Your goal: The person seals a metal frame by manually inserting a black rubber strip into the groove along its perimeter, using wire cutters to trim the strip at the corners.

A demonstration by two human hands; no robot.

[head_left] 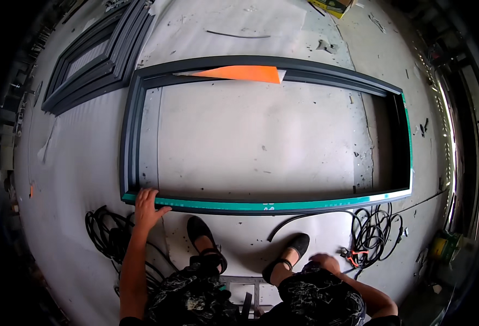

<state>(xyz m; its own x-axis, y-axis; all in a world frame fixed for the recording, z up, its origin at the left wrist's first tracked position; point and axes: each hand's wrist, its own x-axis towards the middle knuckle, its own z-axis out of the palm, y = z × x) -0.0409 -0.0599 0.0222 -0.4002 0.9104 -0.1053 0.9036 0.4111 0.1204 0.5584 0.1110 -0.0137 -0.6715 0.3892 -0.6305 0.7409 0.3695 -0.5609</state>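
A large dark grey rectangular window frame [130, 125] stands before me, with green protective film [218, 205] along its near rail. My left hand [148, 211] grips that rail close to its left corner, fingers over the top and thumb spread along the near side. Lower right, my right hand [326, 263] rests at my right knee, apart from the frame. Its fingers are mostly hidden. A pointed orange sheet [245, 73] lies on the far rail.
Black cord-like strip lies coiled on the left [106, 233] and right [378, 233]. Pliers with red-orange handles [354, 255] lie by the right coil. Stacked grey frames [95, 76] stand far left. A yellow-green box [334, 6] is at the far edge. My feet are near the frame.
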